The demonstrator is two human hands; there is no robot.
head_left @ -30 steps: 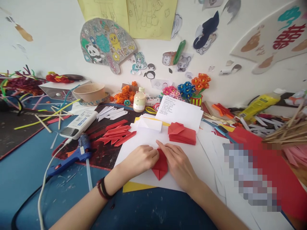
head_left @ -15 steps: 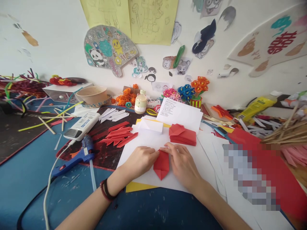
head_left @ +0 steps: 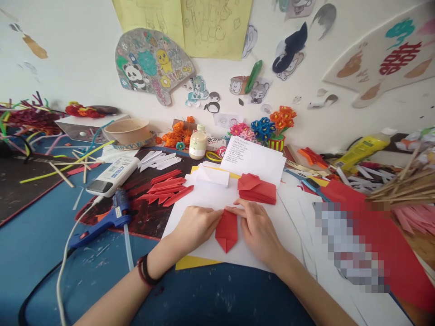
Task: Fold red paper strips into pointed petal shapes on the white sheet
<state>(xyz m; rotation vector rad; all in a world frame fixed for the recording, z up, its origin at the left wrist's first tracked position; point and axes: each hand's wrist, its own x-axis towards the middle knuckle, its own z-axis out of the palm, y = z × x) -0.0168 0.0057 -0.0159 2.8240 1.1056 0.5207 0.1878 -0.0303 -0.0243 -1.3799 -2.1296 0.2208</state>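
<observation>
A folded piece of red paper lies on white sheets, its pointed end toward me. My left hand is closed at its upper left edge, thumb and fingers pinching the paper. From the other side, my right hand presses the far edge with its fingertips, the fingers partly bent. Both hands meet at the far end of the paper, so that edge is partly covered. Just beyond sit a stack of folded red paper and a folded white paper piece. Folded red strips lie to the left.
A blue glue gun with its cord and a white power bank lie at left. Behind stand a bottle, a bowl and a handwritten sheet. Red card and dry stalks are at right.
The whole view has shifted slightly, with things appearing a little higher and further left. Both hands stay at the far edge of the red paper, with hardly any movement.
</observation>
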